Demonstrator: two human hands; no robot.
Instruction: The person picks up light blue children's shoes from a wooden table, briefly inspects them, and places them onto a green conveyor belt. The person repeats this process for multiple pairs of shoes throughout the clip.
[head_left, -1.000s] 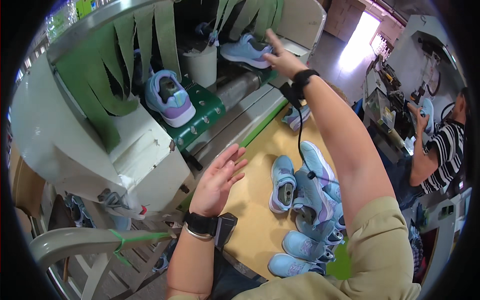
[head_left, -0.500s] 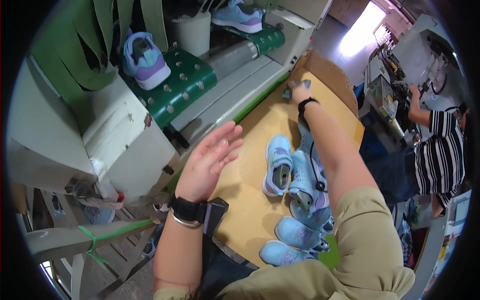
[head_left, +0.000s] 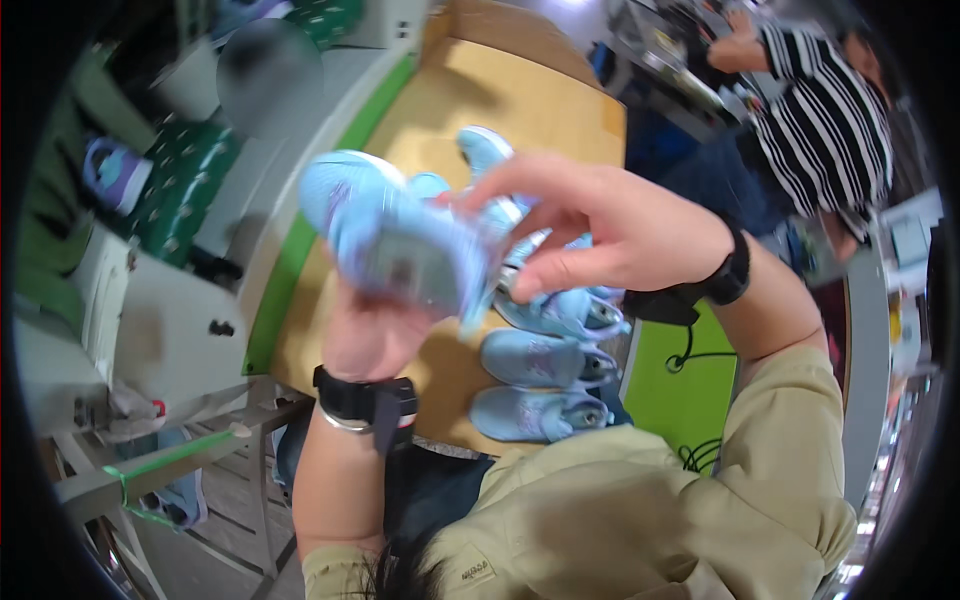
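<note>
You're grasping light-blue sneaker (head_left: 350, 205) from below, left hand (head_left: 375, 340); toe pointing far-left, heel facing half-curling right hand (head_left: 620, 230), contact too blurred to tell.

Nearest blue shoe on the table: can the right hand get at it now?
Likely yes: the right hand looks open, and nothing covers the toe of the nearest shoe; the left hand holds the raised shoe.

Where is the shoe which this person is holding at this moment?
In the head view, the light-blue shoe is left of centre, resting on the left hand, with the right hand close on its right.
</note>
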